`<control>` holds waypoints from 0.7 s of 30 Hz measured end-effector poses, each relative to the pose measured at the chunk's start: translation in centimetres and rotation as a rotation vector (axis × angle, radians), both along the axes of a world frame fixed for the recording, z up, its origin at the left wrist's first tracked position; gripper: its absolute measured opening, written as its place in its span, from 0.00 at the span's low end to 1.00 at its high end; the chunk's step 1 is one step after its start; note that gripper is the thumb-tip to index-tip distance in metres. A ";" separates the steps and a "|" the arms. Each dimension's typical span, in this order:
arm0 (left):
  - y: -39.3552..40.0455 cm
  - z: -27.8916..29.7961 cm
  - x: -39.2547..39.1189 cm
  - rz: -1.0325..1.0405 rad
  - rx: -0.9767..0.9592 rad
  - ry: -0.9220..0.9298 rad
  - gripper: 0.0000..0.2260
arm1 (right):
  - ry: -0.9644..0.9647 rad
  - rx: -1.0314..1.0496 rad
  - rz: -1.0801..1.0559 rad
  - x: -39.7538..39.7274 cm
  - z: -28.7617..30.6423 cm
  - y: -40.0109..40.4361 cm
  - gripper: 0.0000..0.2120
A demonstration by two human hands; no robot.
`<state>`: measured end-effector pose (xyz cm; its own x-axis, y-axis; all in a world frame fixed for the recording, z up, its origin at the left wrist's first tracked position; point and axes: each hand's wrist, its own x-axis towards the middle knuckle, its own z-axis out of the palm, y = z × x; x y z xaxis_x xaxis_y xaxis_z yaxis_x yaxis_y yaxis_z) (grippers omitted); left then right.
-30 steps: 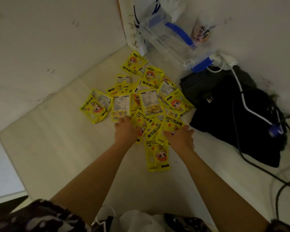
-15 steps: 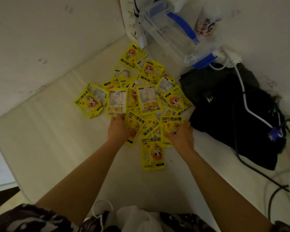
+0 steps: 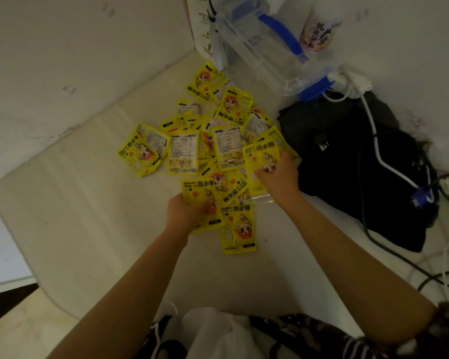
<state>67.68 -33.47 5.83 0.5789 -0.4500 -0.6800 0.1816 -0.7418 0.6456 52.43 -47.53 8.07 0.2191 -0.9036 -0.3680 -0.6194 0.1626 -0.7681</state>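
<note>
Though the left hand [image 3: 183, 213] grips one yellow packet [image 3: 199, 195] at the heap's near edge and the right hand [image 3: 277, 177] holds another packet [image 3: 261, 156] beside the black bag [image 3: 347, 177], gathering seems barely begun, most hand-warmer packets [image 3: 183, 151] lying scattered toward the far corner of the white surface [image 3: 76, 216].

packets [image 3: 219, 149] on mat [image 3: 88, 216] | bag [image 3: 347, 164] right | bin [image 3: 265, 47] behind

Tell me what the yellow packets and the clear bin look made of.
The yellow packets: probably thin printed plastic film, glossy; the one in the right hand shows a clear edge strip. The clear bin: seemingly rigid transparent plastic; its far side shows through.
</note>
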 end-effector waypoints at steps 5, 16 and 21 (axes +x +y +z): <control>0.1 0.2 -3.1 -0.050 0.023 0.077 0.08 | 0.078 0.061 0.092 3.6 -0.7 -2.8 0.23; 0.4 -1.2 -6.9 -0.302 0.145 -0.167 0.10 | 0.251 0.091 0.140 7.6 -2.9 -4.0 0.28; 0.6 -1.4 -7.6 -0.387 0.216 -0.332 0.16 | 0.451 0.107 0.192 8.9 -3.0 -3.2 0.37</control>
